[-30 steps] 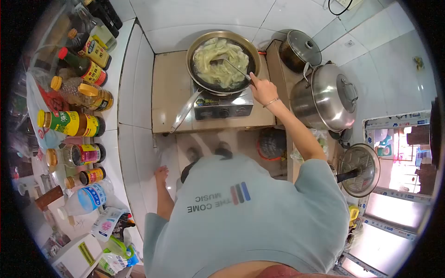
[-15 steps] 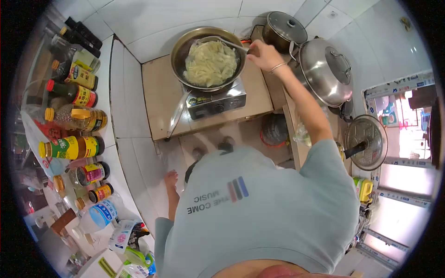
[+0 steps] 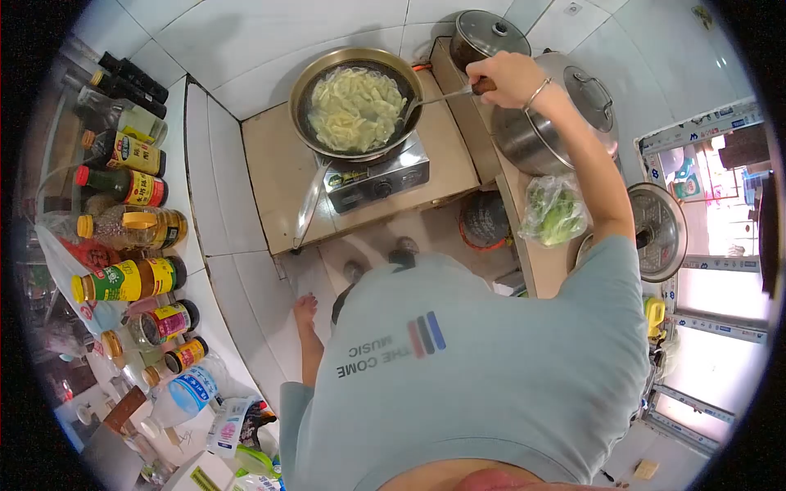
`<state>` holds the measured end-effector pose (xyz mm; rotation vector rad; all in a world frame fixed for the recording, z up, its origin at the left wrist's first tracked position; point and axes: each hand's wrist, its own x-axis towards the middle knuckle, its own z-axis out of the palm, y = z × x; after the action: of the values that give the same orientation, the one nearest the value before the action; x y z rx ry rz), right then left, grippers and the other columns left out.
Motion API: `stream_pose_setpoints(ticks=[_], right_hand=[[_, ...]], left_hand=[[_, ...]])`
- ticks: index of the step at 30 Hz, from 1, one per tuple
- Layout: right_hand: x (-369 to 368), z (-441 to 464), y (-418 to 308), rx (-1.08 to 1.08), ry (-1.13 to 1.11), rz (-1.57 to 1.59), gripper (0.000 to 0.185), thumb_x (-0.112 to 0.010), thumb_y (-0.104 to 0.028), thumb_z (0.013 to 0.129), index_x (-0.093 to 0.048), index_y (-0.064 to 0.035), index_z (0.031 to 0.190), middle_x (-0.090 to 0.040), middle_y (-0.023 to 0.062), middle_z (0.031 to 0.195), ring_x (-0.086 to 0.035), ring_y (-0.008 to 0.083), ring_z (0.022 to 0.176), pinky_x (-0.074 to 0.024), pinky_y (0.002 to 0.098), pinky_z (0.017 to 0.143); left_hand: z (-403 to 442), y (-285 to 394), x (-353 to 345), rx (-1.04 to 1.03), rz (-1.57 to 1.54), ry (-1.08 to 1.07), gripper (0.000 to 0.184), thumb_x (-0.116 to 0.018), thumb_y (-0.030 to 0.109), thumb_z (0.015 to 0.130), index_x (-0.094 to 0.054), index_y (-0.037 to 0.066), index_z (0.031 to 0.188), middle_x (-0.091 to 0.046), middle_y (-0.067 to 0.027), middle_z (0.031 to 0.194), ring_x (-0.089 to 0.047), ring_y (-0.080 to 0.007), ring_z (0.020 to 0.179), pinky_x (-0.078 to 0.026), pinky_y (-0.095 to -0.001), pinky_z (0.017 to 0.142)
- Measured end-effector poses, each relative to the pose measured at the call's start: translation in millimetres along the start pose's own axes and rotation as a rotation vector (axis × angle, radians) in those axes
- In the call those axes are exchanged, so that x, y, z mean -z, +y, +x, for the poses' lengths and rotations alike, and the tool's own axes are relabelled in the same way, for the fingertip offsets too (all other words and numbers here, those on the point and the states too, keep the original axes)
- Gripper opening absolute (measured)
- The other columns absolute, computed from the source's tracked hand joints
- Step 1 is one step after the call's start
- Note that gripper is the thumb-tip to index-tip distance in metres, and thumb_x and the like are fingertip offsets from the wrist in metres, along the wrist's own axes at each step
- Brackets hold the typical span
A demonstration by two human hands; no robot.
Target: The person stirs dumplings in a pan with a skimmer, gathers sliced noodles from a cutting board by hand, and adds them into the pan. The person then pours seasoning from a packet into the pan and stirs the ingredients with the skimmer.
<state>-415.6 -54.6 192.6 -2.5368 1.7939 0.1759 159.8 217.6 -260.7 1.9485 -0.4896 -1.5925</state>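
My right hand (image 3: pixel 512 80) is closed around the wooden handle of a metal spatula (image 3: pixel 446 98). The spatula's blade dips into the right side of a wok (image 3: pixel 292 102). Pale sliced pieces of food (image 3: pixel 354 110) lie in liquid in the wok, which sits on a portable gas stove (image 3: pixel 378 182). Its long metal handle (image 3: pixel 311 209) points toward my body. My left hand (image 3: pixel 304 308) hangs low beside my body, away from the stove, with its fingers loosely apart and nothing visible in it.
Several sauce and oil bottles (image 3: pixel 135 227) line the left ledge. A lidded pot (image 3: pixel 490 41) and a large steel pot (image 3: pixel 524 143) stand to the right. Near them are a plastic bag of greens (image 3: pixel 555 211) and a glass lid (image 3: pixel 655 229).
My right hand has moved right and slightly up with the spatula, drawing its blade to the wok's right side. The food lies more spread out, and the bag of greens is now uncovered.
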Motion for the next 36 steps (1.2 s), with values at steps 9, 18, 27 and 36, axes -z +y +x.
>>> stream_pose_setpoints(ticks=[9, 18, 27, 36], right_hand=[[-98, 15, -8, -0.012, 0.098, 0.259, 0.03, -0.07, -0.018, 0.073, -0.052, -0.0119, 0.097, -0.065, 0.0116, 0.082, -0.062, 0.0353, 0.08, -0.0485, 0.0454, 0.066], [-153, 51, -43, -0.1, 0.224, 0.394, 0.027, -0.065, -0.021, 0.079, -0.054, -0.0155, 0.102, -0.065, 0.0123, 0.083, -0.062, 0.0347, 0.082, -0.0493, 0.0465, 0.069], [-170, 77, -52, -0.236, 0.317, 0.649, 0.03, -0.068, -0.023, 0.077, -0.057, -0.0089, 0.101, -0.066, 0.0155, 0.089, -0.063, 0.0358, 0.085, -0.0495, 0.0418, 0.074], [-59, 40, -29, -0.138, 0.287, 0.55, 0.033, -0.069, -0.025, 0.076, -0.06, -0.0031, 0.099, -0.067, 0.0138, 0.089, -0.064, 0.0305, 0.084, -0.0487, 0.0367, 0.076]], left_hand=[[-22, 0, -1, 0.02, 0.076, 0.056, 0.017, -0.062, 0.021, 0.086, -0.063, 0.006, 0.093, -0.062, -0.0026, 0.079, -0.056, -0.0099, 0.066, -0.041, -0.0209, 0.051], [-19, -4, 1, 0.063, 0.025, 0.095, 0.021, -0.06, 0.021, 0.087, -0.062, 0.004, 0.099, -0.063, -0.0038, 0.082, -0.056, -0.0102, 0.068, -0.041, -0.0207, 0.053], [-23, -3, -3, 0.014, 0.043, 0.076, 0.024, -0.057, 0.022, 0.089, -0.062, 0.003, 0.103, -0.065, -0.0043, 0.085, -0.057, -0.0098, 0.067, -0.04, -0.0204, 0.053], [-13, -10, 3, 0.021, 0.02, 0.037, 0.022, -0.059, 0.021, 0.088, -0.064, 0.005, 0.102, -0.064, -0.0034, 0.084, -0.057, -0.0097, 0.067, -0.04, -0.0208, 0.052]])
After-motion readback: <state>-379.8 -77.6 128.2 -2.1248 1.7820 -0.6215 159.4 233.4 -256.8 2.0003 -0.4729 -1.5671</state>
